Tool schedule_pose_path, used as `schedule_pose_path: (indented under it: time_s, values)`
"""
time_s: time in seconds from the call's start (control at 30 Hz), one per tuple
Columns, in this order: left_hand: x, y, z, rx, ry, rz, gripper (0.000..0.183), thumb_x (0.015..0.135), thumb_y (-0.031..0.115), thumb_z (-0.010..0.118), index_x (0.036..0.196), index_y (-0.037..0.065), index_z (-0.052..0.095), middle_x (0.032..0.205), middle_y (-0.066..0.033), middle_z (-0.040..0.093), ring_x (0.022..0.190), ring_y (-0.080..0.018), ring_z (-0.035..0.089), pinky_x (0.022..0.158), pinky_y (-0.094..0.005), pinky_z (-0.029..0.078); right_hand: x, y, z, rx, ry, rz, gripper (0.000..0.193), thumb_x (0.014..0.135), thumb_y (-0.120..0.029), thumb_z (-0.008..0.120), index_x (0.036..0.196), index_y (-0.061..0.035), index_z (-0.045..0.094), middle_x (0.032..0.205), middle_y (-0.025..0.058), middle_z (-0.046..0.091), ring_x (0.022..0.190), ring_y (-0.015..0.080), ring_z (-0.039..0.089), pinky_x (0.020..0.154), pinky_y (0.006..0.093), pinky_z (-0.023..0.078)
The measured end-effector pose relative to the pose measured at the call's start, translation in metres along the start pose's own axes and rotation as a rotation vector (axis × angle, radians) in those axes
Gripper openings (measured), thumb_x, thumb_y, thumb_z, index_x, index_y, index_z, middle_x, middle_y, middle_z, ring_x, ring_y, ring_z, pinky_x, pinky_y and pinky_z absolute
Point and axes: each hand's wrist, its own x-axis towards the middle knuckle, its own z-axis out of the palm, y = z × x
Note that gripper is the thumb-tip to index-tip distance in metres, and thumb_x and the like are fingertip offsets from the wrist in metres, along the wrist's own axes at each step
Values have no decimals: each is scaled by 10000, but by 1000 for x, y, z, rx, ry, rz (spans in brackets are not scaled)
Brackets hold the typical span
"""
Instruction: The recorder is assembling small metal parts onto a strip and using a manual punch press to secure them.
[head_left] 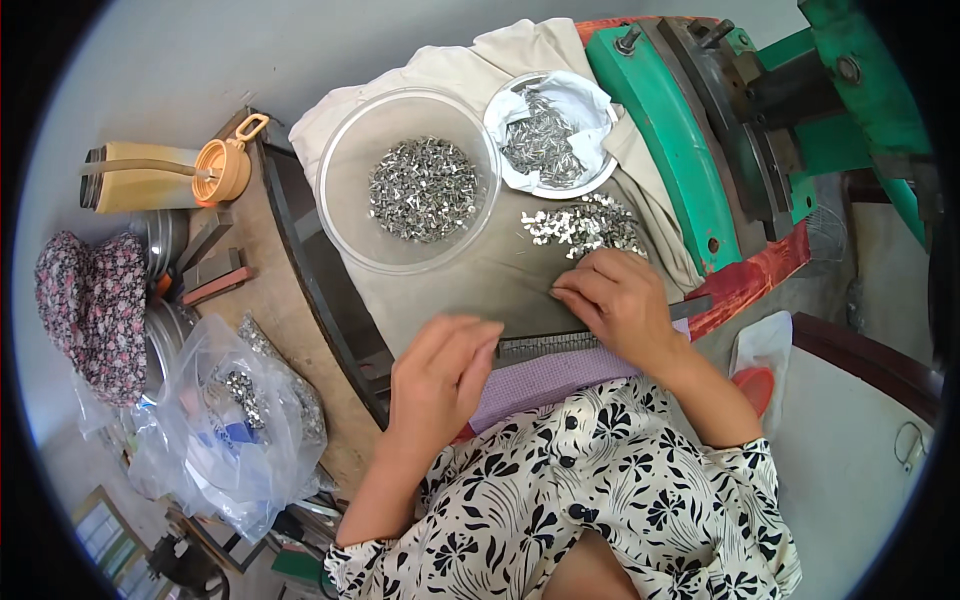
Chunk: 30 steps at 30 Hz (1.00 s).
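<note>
Small silver and white metal pieces (585, 226) are heaped loosely on a grey-beige cloth (480, 285), just beyond the right hand and below a white-lined round bowl (553, 180) filled with thin metal pins (545, 145). The right hand (628, 305) is held palm down at the near edge of the heap, its forearm slanted in from the lower right; the fingers are bent, and the index finger and thumb are drawn close together toward the left. Whether anything is pinched there cannot be told. The left hand (440, 375) is raised near the front edge of the cloth, well apart from the heap, its forearm angled up from below; the fingers are curled, with the thumb beside them. It is blurred, so its grip cannot be told. Similar metal parts (425, 190) are gathered in a large translucent round plastic tub (345, 235), beyond the left hand.
</note>
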Motion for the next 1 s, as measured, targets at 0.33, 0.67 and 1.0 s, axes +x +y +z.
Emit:
schedule_pose_path:
  time_s: [0.33, 0.67, 1.0]
  values:
    - [-22, -12, 12, 182, -107, 54, 274, 731, -27, 764, 992, 45, 727, 996, -83, 693, 854, -267, 665, 746, -355, 550, -7, -6, 11, -297, 16, -201, 176, 718, -120, 810, 844, -111, 688, 774, 5, 581, 688, 194, 589, 605, 333, 436]
    - [-16, -10, 9, 178, -133, 73, 243, 708, -12, 763, 940, 37, 710, 958, -66, 688, 844, -258, 661, 728, -351, 549, -7, -8, 9, -150, -11, -126, 155, 702, -118, 817, 796, -94, 695, 770, 18, 594, 677, 208, 586, 601, 347, 443]
    - [-12, -7, 7, 263, -188, 119, 233, 711, 14, 751, 936, 44, 699, 975, -51, 687, 828, -241, 664, 694, -350, 557, -7, -6, 2, -160, 6, -94, 140, 712, -131, 810, 803, -103, 707, 772, 12, 603, 700, 211, 596, 631, 348, 444]
